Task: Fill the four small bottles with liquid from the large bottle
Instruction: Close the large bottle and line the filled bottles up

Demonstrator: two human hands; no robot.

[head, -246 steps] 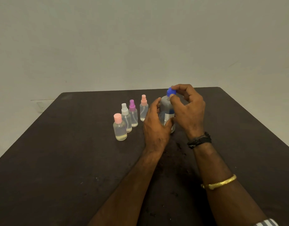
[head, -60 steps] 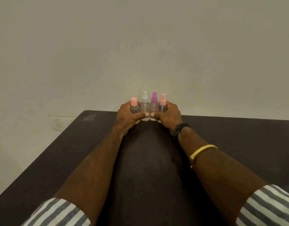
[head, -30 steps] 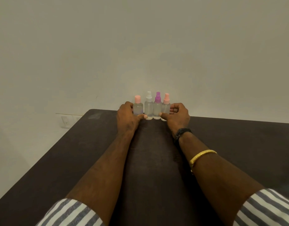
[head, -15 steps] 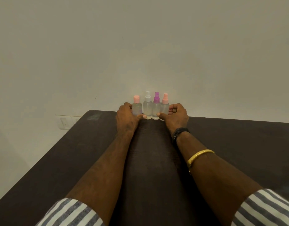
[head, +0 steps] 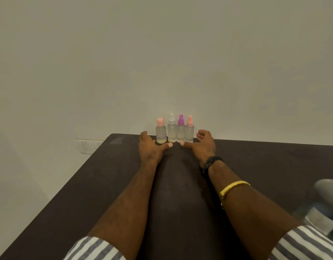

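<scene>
The four small bottles (head: 171, 133) line the far edge of the bench (head: 274, 166); the left hand (head: 150, 149) and right hand (head: 203, 147) flank them, fingers loosely spread.

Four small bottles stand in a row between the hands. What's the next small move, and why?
Probably draw both hands straight back. The left hand and right hand lie open beside the four small bottles, gripping none; the bottles stand upright, capped, with liquid inside, so nothing seems to need steadying.
</scene>
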